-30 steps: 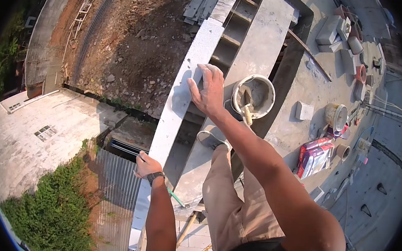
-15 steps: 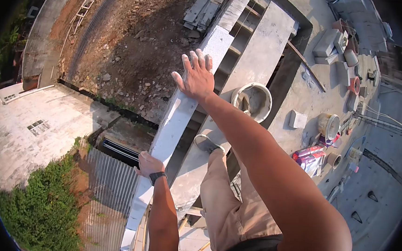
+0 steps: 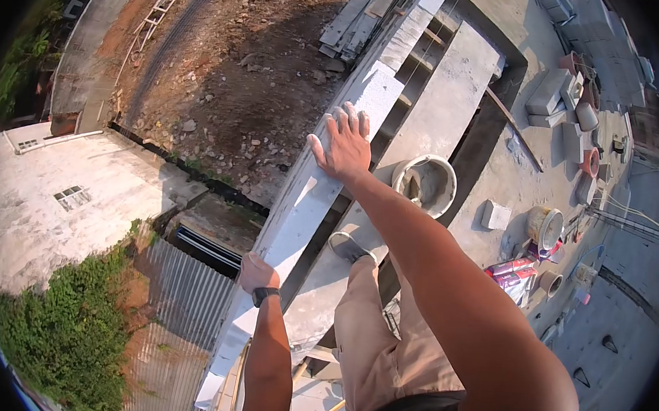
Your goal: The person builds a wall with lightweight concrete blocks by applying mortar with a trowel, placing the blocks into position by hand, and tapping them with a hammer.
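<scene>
Two bare hands bear on the long white block (image 3: 295,222), with the dirt yard (image 3: 254,86) beyond its outer side. At the block's farther part the right hand (image 3: 346,149) appears to rest palm-down, fingers spread. At its nearer part the left hand (image 3: 258,274) covers the outer edge; whether its fingers grip, I cannot tell. Even, downward pressure would likely work best, without shoving outward. Inward of the block stands a mortar bucket (image 3: 452,186).

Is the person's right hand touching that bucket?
Apart. The head view shows a strip of grey plank between the right hand and the bucket.
</scene>
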`<state>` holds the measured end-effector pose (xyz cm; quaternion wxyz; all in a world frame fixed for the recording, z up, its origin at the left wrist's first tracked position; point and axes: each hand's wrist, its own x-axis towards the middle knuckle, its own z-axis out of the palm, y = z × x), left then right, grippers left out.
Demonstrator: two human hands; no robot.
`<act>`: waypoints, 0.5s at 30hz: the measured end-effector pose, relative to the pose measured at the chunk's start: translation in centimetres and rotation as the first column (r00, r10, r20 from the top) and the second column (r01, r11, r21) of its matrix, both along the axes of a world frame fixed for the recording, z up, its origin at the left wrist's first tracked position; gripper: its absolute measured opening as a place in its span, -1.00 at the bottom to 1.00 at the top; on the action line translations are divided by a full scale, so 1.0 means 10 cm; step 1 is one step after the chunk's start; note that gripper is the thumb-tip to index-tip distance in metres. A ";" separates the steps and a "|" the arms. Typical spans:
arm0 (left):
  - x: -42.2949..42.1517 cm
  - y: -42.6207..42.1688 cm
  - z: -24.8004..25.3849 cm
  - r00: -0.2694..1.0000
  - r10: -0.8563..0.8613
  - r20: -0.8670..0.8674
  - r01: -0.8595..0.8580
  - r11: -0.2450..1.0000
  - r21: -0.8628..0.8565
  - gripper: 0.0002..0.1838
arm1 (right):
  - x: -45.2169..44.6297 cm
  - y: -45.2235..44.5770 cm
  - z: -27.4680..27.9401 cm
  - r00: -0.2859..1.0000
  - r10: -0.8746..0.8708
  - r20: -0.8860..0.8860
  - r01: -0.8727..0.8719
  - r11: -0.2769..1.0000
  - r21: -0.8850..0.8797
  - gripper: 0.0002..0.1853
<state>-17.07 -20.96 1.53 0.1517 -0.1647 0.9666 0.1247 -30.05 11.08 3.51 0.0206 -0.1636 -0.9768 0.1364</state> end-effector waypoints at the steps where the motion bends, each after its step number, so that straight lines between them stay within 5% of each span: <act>1: -0.01 0.02 0.02 1.000 0.005 -0.003 -0.005 1.000 -0.001 -0.54 | 0.00 0.00 0.00 1.000 -0.002 -0.023 0.002 1.000 0.000 -0.37; 15: -0.02 0.14 0.18 1.000 0.004 0.003 -0.004 0.998 0.067 -0.56 | 0.02 0.03 -0.01 1.000 0.017 -0.012 -0.017 1.000 -0.019 -0.38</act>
